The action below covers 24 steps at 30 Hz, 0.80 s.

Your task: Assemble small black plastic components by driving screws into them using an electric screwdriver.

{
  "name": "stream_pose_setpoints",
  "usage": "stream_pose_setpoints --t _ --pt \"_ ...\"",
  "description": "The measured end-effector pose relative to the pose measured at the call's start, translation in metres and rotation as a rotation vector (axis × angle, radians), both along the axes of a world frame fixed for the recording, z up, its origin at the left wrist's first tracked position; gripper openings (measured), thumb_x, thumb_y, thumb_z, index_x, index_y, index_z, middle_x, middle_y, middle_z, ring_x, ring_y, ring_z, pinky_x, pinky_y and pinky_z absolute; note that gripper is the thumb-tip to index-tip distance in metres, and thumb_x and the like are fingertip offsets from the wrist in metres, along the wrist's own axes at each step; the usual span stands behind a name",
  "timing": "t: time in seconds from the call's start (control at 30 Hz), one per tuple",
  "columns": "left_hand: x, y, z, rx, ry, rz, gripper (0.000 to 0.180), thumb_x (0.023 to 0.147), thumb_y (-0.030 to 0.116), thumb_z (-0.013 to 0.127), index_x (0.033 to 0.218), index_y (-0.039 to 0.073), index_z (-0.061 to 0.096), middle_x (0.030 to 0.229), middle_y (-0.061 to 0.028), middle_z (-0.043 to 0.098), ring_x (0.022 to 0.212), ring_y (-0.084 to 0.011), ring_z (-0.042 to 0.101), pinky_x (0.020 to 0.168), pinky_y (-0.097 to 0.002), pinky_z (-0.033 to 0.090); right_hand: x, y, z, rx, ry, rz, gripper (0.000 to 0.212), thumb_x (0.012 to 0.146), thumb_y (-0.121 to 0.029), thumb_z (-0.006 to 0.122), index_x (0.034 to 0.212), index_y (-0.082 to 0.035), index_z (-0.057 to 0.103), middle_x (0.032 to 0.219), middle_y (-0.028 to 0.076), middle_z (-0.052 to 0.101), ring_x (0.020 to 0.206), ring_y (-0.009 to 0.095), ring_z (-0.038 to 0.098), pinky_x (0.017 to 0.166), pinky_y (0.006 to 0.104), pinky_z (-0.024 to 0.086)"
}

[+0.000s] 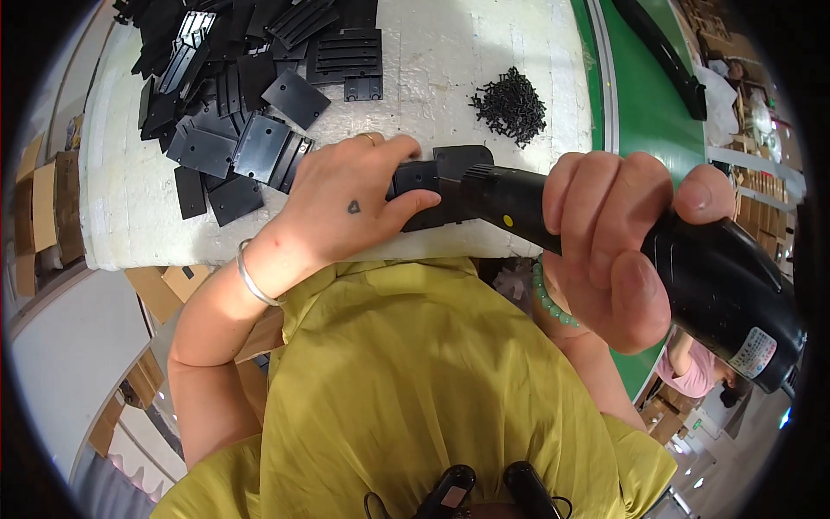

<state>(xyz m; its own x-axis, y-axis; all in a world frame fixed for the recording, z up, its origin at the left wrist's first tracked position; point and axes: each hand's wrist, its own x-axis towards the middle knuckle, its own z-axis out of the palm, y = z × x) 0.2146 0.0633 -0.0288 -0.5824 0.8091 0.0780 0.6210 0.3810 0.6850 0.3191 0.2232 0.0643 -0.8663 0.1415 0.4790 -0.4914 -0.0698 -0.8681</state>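
Two holds: right hand (609, 233) wrapped round a power driver (722, 285), probably heavy, best gripped mid-body; left hand (346, 195) pinching a likely light, stiff black plate (416, 177), near side of the table (424, 60).

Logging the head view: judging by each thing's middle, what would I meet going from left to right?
Brown cardboard box near the left rim → heap of black plates → left hand → pile of small black screws → right hand around a black handheld tool.
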Motion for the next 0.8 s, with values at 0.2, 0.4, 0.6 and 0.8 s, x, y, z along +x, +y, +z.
stream_pose_setpoints --t 0.2,0.4,0.6,0.8 --pt "-0.005 0.008 0.003 0.021 -0.189 -0.08 0.031 0.073 0.032 0.069 0.091 0.008 0.058 0.072 -0.011 0.059 0.074 -0.0303 0.057 0.065 -0.0394 0.043 -0.008 -0.004 -0.005 0.028 -0.034 0.036 0.04 0.08 -0.008 0.056 0.117 -0.013 0.041 0.064 -0.001 0.044 0.052 0.011 0.042 0.058 0.0278 0.036" --pt "-0.005 0.008 0.005 -0.014 -0.253 -0.071 0.028 0.073 0.027 0.069 0.092 0.008 0.058 0.075 -0.0102 0.06 0.078 -0.0299 0.057 0.069 -0.039 0.042 -0.016 -0.011 -0.007 0.071 -0.076 0.042 0.034 0.077 -0.004 0.058 0.106 -0.012 0.041 0.062 0.0 0.045 0.052 0.013 0.043 0.056 0.0292 0.037" --pt "-0.003 0.004 -0.002 0.018 -0.198 -0.048 0.026 0.074 0.024 0.068 0.092 0.008 0.058 0.077 -0.0107 0.061 0.081 -0.0301 0.057 0.07 -0.0393 0.042 -0.021 -0.03 -0.001 0.095 -0.165 -0.032 0.03 0.074 -0.001 0.061 0.09 -0.011 0.038 0.058 0.002 0.045 0.048 0.014 0.042 0.053 0.0292 0.036" --pt "-0.003 0.004 -0.001 -0.009 -0.213 -0.047 0.024 0.074 0.024 0.067 0.091 0.008 0.058 0.079 -0.0108 0.061 0.082 -0.03 0.057 0.07 -0.0403 0.042 -0.025 -0.037 0.001 0.146 -0.191 -0.013 0.029 0.074 -0.003 0.062 0.086 -0.011 0.037 0.057 0.003 0.046 0.046 0.014 0.041 0.048 0.0297 0.035"
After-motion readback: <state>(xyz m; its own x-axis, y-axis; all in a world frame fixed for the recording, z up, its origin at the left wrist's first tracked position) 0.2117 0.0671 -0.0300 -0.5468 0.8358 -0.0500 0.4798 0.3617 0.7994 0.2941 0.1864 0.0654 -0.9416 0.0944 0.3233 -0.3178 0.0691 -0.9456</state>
